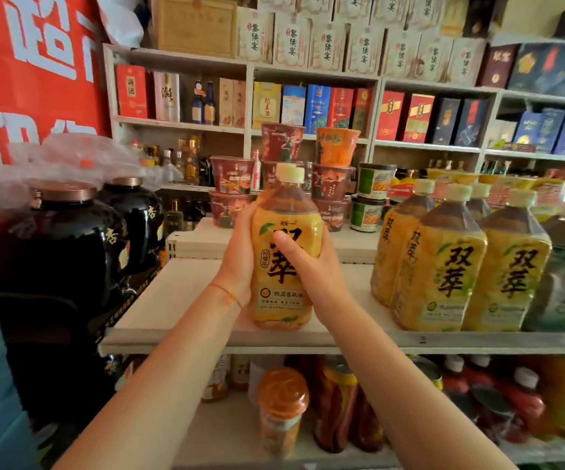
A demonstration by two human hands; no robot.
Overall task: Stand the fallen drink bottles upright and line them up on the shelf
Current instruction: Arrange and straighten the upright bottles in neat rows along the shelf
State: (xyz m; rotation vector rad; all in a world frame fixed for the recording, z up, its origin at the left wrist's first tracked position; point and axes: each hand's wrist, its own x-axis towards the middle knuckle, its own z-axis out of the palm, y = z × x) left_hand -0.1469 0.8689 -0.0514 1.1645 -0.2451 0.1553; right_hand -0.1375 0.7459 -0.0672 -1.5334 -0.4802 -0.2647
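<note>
Shop shelf (172, 320): left hand (237, 256), right hand (311, 266) clasp upright yellow tea bottle (284, 252), fingers wrapped round it. Risk: sliding right topples standing tea bottles (444, 266).

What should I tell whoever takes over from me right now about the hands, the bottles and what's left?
Left hand and right hand both grip the yellow tea bottle, upright, its base on or just above the shelf.
Row of upright bottles stands at the shelf's right, apart from the held one.
Done: this bottle is upright.
Left: slide it right to join the row. No fallen bottles show on this shelf.
</note>
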